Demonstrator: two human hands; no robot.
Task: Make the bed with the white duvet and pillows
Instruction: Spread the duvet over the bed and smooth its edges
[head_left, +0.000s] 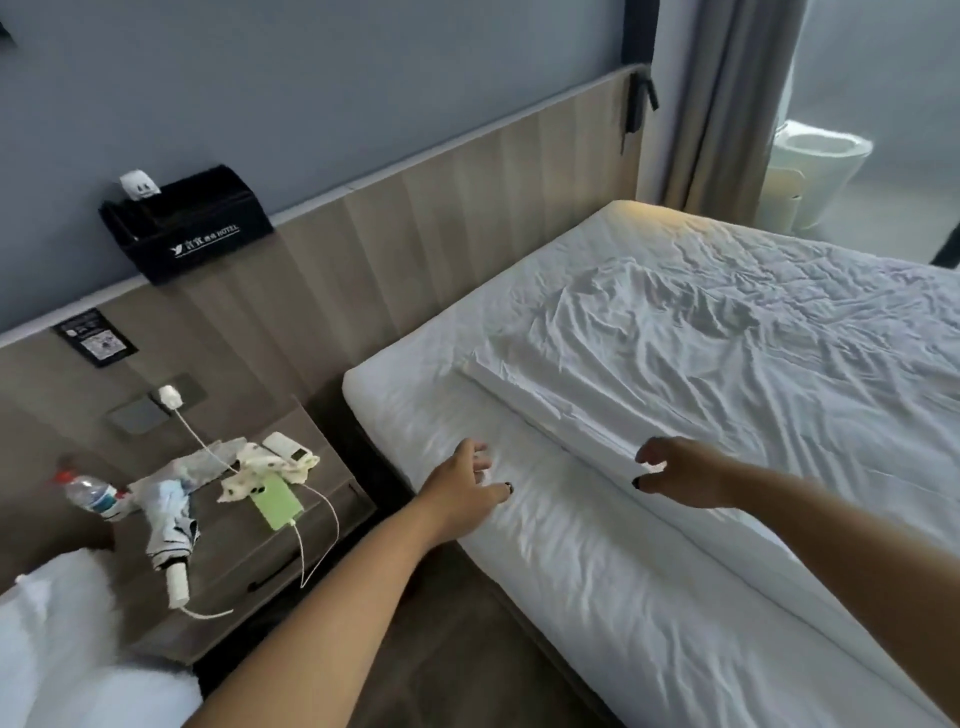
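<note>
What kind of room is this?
Most likely a hotel room: a bed with white bedding, a black holder on the wall printed "HOTEL", and a bedside table alongside.

green phone, water bottle, perhaps umbrella

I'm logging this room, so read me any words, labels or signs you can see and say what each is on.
"HOTEL": white print, after a logo and characters too blurred to read, on the black fabric holder on the headboard ledge.
Black placard on the headboard panel: small print and a QR-like square, unreadable.
Water bottle label: blurred, unreadable.
</note>
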